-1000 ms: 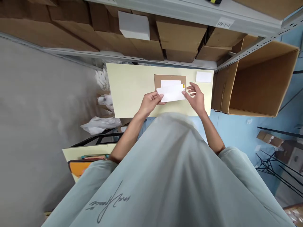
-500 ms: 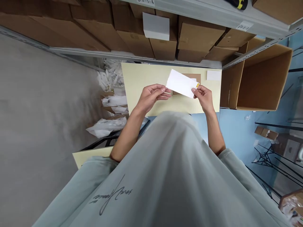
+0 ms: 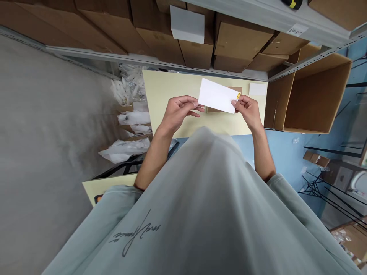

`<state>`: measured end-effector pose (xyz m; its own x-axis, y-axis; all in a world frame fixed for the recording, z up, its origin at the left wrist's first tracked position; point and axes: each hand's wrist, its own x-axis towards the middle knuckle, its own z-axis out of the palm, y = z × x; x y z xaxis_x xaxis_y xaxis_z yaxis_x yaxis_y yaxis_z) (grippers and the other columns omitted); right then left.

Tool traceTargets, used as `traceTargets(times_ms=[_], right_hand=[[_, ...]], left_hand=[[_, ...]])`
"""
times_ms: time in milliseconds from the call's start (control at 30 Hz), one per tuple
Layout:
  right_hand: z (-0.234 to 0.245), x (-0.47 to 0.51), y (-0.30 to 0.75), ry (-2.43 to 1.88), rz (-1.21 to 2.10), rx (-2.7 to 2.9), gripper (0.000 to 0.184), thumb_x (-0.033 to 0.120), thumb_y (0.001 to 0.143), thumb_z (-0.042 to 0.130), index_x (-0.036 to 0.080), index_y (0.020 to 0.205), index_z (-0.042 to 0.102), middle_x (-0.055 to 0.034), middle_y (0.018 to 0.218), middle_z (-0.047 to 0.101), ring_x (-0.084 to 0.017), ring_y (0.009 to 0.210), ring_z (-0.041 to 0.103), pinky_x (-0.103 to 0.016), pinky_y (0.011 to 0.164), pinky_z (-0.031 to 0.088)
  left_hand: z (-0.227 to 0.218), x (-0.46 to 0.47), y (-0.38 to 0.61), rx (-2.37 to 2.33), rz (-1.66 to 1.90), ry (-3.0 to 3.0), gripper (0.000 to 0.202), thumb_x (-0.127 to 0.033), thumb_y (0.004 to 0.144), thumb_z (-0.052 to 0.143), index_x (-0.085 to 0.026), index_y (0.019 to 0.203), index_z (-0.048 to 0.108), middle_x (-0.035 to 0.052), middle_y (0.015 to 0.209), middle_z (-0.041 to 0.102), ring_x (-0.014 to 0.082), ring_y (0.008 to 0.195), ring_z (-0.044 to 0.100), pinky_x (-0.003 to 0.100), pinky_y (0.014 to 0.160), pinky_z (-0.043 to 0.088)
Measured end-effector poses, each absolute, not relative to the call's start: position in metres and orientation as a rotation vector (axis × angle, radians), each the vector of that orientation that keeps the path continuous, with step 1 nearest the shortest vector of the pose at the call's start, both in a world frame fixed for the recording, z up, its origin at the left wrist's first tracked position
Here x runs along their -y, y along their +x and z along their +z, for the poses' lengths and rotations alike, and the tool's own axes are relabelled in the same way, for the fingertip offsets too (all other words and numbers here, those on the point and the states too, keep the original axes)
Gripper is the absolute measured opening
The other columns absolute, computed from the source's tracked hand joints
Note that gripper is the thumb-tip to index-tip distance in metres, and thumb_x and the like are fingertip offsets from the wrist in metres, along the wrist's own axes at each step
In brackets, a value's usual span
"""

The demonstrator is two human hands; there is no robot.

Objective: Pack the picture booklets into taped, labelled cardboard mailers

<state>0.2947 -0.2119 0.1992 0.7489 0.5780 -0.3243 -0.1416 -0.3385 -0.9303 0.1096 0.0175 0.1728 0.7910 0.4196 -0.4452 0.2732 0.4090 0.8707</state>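
Observation:
A white rectangular card (image 3: 216, 95) with a small yellow tab at its right corner is held up above the pale yellow table (image 3: 172, 91). My left hand (image 3: 178, 112) pinches its left edge with curled fingers. My right hand (image 3: 249, 110) pinches the right corner by the yellow tab. Under the card a brown cardboard piece (image 3: 238, 90) lies on the table, mostly hidden. A second small white card (image 3: 257, 89) lies flat at the table's far right corner.
Shelves with several brown cardboard boxes (image 3: 237, 42) and a white box (image 3: 187, 25) stand behind the table. An open cardboard box (image 3: 312, 95) lies on its side at the right. Crumpled white plastic bags (image 3: 129, 114) pile at the table's left. The floor is blue.
The white card was lifted off the brown cardboard piece. My right hand, apart from it a second ago, now grips its right corner, and the card is tilted up between both hands.

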Motion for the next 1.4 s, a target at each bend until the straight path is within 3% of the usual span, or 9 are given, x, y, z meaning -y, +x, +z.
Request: traceTargets(times_ms=[167, 333, 500, 600, 733, 1000, 1267, 1400], right_hand=[[0.181, 0.221, 0.315, -1.753, 0.842, 0.335, 0.049, 0.066, 0.087, 0.102, 0.025, 0.092, 0.075, 0.0033, 0.079, 0.071, -0.014, 0.074, 0.067, -0.027, 0.068, 0.06], [0.137, 0.221, 0.319, -1.796, 0.926, 0.4, 0.057, 0.07, 0.089, 0.099, 0.024, 0.116, 0.079, 0.0037, 0.079, 0.072, -0.017, 0.075, 0.07, -0.03, 0.071, 0.063], [0.145, 0.215, 0.305, -2.088, 0.661, 0.638, 0.05, 0.061, 0.104, 0.087, 0.029, 0.141, 0.079, -0.0101, 0.13, 0.082, -0.027, 0.118, 0.079, -0.046, 0.104, 0.069], [0.177, 0.215, 0.297, -1.995, 0.611, 0.768, 0.035, 0.06, 0.114, 0.075, 0.032, 0.134, 0.083, -0.008, 0.133, 0.081, -0.026, 0.124, 0.077, -0.044, 0.109, 0.067], [0.208, 0.215, 0.291, -1.919, 0.642, 0.858, 0.032, 0.061, 0.111, 0.081, 0.03, 0.116, 0.086, -0.0053, 0.118, 0.079, -0.022, 0.11, 0.076, -0.038, 0.099, 0.067], [0.205, 0.209, 0.288, -1.892, 0.717, 0.759, 0.029, 0.054, 0.111, 0.079, 0.026, 0.103, 0.083, -0.004, 0.106, 0.078, -0.02, 0.101, 0.074, -0.037, 0.093, 0.066], [0.195, 0.207, 0.269, -1.859, 0.636, 0.462, 0.029, 0.055, 0.105, 0.078, 0.027, 0.098, 0.074, -0.0003, 0.092, 0.073, -0.017, 0.085, 0.072, -0.031, 0.077, 0.063], [0.201, 0.206, 0.253, -1.774, 0.597, 0.299, 0.03, 0.055, 0.1, 0.084, 0.028, 0.095, 0.072, 0.0027, 0.084, 0.068, -0.016, 0.076, 0.074, -0.029, 0.068, 0.061]], left_hand=[[0.178, -0.001, 0.122, -0.729, 0.137, 1.194, 0.028, -0.041, 0.084, 0.094, -0.019, 0.091, 0.08, 0.0059, 0.089, 0.083, 0.0308, 0.101, 0.091, 0.038, 0.08, 0.076], [0.188, 0.023, 0.135, -0.754, 0.163, 1.165, 0.03, -0.04, 0.083, 0.098, -0.017, 0.091, 0.081, 0.0076, 0.09, 0.084, 0.0335, 0.102, 0.091, 0.04, 0.081, 0.076], [0.191, 0.042, 0.147, -0.792, 0.184, 1.184, 0.03, -0.042, 0.083, 0.101, -0.019, 0.092, 0.083, 0.0059, 0.089, 0.083, 0.032, 0.103, 0.09, 0.039, 0.081, 0.075], [0.191, 0.05, 0.153, -0.784, 0.193, 1.225, 0.031, -0.044, 0.085, 0.101, -0.019, 0.091, 0.083, 0.0062, 0.09, 0.083, 0.0306, 0.101, 0.089, 0.038, 0.081, 0.075], [0.193, 0.058, 0.159, -0.737, 0.2, 1.275, 0.031, -0.044, 0.089, 0.099, -0.019, 0.091, 0.082, 0.0059, 0.091, 0.083, 0.0266, 0.095, 0.086, 0.036, 0.081, 0.073], [0.194, 0.057, 0.155, -0.686, 0.223, 1.31, 0.027, -0.039, 0.089, 0.101, -0.021, 0.09, 0.081, 0.0056, 0.099, 0.08, 0.0231, 0.093, 0.082, 0.032, 0.079, 0.068], [0.134, 0.005, 0.113, -0.945, 0.306, 1.289, 0.017, -0.021, 0.083, 0.092, -0.02, 0.081, 0.076, 0.0009, 0.083, 0.076, 0.0192, 0.086, 0.08, 0.025, 0.07, 0.061], [0.103, -0.064, 0.076, -1.177, 0.305, 1.314, 0.018, -0.016, 0.09, 0.086, -0.021, 0.079, 0.072, -0.0045, 0.071, 0.071, 0.015, 0.076, 0.077, 0.026, 0.069, 0.059]])
